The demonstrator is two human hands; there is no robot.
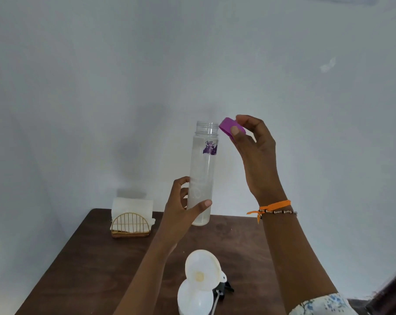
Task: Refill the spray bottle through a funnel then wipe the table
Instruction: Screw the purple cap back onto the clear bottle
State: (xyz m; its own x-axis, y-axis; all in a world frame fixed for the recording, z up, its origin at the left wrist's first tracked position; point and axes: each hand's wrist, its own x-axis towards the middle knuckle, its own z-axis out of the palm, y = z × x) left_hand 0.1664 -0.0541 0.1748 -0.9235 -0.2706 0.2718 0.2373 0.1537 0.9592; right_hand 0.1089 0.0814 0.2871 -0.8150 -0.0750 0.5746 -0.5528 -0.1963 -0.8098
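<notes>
Water bottle (202, 171) is up over the bench (83, 264), left hand (183, 210) wrapped around it, right hand (253, 151) pinching the purple cap (230, 129), so tip slowly into the funnel (202, 270) on the spray bottle (193, 298).

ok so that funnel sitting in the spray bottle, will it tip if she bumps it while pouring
Probably. The funnel is wide and already sits tilted on the white spray bottle, so a knock could tip it out. It looks like thin plastic, likely light. Neither hand steadies it: the left hand holds the clear bottle, the right hand the purple cap.
</notes>
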